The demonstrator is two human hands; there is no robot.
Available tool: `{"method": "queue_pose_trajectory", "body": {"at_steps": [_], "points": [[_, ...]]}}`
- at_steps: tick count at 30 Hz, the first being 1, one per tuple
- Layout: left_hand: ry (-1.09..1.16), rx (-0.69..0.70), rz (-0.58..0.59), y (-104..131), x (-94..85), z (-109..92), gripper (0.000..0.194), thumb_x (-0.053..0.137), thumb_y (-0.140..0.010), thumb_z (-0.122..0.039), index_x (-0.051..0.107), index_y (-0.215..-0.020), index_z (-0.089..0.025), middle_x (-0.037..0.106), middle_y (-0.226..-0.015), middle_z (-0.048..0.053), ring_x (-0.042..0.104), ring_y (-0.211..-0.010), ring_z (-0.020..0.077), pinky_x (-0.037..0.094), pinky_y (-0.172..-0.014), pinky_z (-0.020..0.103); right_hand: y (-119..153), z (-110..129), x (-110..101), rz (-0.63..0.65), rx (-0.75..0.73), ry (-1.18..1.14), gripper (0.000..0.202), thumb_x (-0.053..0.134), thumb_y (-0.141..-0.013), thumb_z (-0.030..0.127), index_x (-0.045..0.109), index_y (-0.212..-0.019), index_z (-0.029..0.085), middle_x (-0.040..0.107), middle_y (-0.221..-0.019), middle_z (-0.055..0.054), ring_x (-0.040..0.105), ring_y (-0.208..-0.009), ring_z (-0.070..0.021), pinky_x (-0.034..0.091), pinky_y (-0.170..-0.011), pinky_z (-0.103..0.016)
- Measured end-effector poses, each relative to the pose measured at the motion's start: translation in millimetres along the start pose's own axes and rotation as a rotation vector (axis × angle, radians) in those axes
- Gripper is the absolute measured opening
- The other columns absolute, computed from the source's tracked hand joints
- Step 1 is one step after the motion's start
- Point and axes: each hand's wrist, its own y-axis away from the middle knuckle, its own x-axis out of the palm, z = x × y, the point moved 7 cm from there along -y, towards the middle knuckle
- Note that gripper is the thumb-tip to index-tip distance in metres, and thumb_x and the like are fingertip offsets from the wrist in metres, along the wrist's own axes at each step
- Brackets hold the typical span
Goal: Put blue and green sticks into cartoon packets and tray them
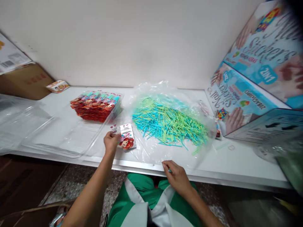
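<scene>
My left hand (111,141) is closed in a pinch at the left edge of a small printed packet (127,137) with a red-haired cartoon figure. Whatever its fingertips hold is too small to make out. Close to the table's front edge, my right hand (176,175) is curled shut, and a bit of a blue stick (169,171) shows between its fingers. Beyond the hands, a large heap of thin blue and green sticks (168,123) lies on a clear plastic bag (151,154). Small dark red pieces (113,126) lie just above my left hand.
A clear plastic tray (117,108) holds stacked red packets (92,108). Plastic sheeting (21,123) and a brown carton (26,82) are at left, with a small box (58,86) by the wall. Blue nail sticker boxes (246,94) stand at right on the white table (227,164).
</scene>
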Motion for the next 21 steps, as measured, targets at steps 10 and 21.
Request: {"method": "queue_pose_trajectory", "body": {"at_steps": [10, 21], "points": [[0.667, -0.417, 0.583, 100, 73.1, -42, 0.030, 0.068, -0.061, -0.019, 0.062, -0.090, -0.012, 0.069, -0.074, 0.006, 0.060, -0.054, 0.0131, 0.048, -0.050, 0.024, -68, -44, -30, 0.198, 0.139, 0.654, 0.031, 0.036, -0.089, 0.025, 0.047, -0.118, 0.020, 0.055, -0.107, -0.010, 0.059, -0.086, -0.0196, 0.040, -0.068, -0.027], [0.410, -0.022, 0.736, 120, 118.2, 3, 0.027, 0.064, -0.071, -0.033, 0.066, -0.093, -0.018, 0.069, -0.083, 0.006, 0.063, -0.078, 0.0185, 0.047, -0.071, 0.028, -103, -65, -20, 0.271, 0.255, 0.693, 0.028, 0.033, -0.090, 0.029, 0.055, -0.096, 0.013, 0.062, -0.093, -0.012, 0.059, -0.086, -0.0216, 0.038, -0.068, -0.028]]}}
